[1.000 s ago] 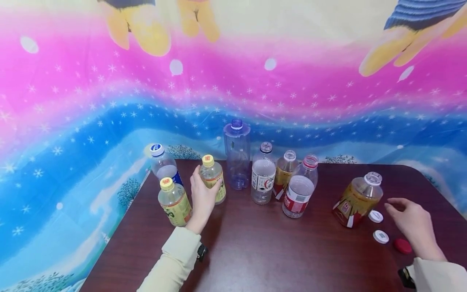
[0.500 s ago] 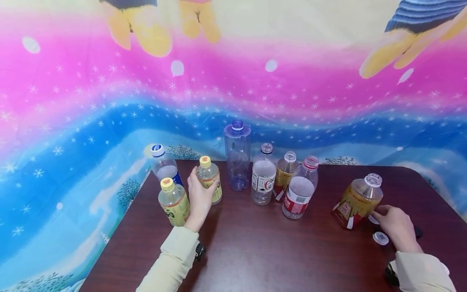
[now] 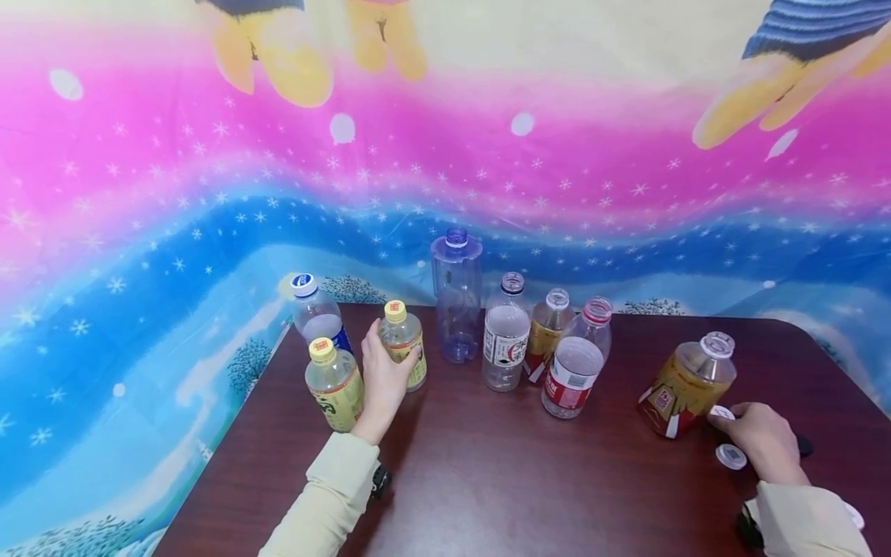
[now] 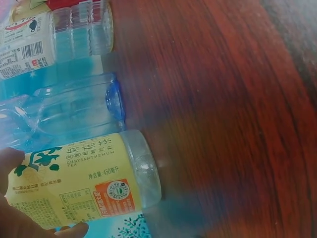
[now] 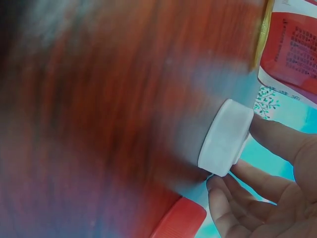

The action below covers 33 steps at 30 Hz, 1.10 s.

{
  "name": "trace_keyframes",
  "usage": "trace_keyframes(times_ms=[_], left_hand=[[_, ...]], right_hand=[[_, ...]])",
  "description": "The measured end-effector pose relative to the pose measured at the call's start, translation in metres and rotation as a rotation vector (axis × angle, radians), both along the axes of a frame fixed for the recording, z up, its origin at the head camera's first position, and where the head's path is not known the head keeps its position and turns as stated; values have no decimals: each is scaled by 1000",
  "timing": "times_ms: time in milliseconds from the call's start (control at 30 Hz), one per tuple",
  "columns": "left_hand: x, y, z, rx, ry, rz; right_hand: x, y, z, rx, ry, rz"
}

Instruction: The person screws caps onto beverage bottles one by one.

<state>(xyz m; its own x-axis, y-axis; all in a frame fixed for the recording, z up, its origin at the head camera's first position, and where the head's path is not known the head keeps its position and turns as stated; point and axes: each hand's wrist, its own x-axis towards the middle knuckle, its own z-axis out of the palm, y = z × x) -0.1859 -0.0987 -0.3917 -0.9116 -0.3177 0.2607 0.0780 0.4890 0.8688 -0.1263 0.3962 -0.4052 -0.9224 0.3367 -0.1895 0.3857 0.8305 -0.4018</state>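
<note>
My left hand (image 3: pixel 387 371) grips a chrysanthemum tea bottle (image 4: pixel 74 183) with a yellow label and yellow cap, upright on the table. A matching yellow-capped bottle (image 3: pixel 334 391) stands left of that hand, with a blue-capped clear bottle (image 3: pixel 319 313) behind it. At the right side, my right hand (image 3: pixel 764 441) pinches a white bottle cap (image 3: pixel 722 413) at the tabletop between thumb and fingers. Another white cap (image 5: pixel 225 139) lies nearer, overlapping the pinched one in the right wrist view. Beside it is a red cap (image 5: pixel 181 218), hidden by the arm in the head view.
An uncapped gold-labelled bottle (image 3: pixel 689 387) stands close to the right hand. Across the back are uncapped bottles: a tall purple one (image 3: pixel 457 302), a white-labelled one (image 3: pixel 506 340), a smaller gold one (image 3: pixel 546 333) and a red-labelled one (image 3: pixel 574 371). A printed cloth (image 3: pixel 418 155) hangs behind the table.
My right hand has moved left to the white cap beside the gold-labelled bottle and now pinches it. The left hand keeps its grip, its bottle shifted slightly left.
</note>
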Motion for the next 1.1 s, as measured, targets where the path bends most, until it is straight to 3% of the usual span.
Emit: trace_keyframes(times_ms=[833, 1100], left_hand=[[2, 0, -2, -15, 17, 35], [6, 7, 9, -42, 60, 35]], right_hand=[[1, 4, -3, -36, -66, 22], [3, 9, -2, -44, -78, 41]])
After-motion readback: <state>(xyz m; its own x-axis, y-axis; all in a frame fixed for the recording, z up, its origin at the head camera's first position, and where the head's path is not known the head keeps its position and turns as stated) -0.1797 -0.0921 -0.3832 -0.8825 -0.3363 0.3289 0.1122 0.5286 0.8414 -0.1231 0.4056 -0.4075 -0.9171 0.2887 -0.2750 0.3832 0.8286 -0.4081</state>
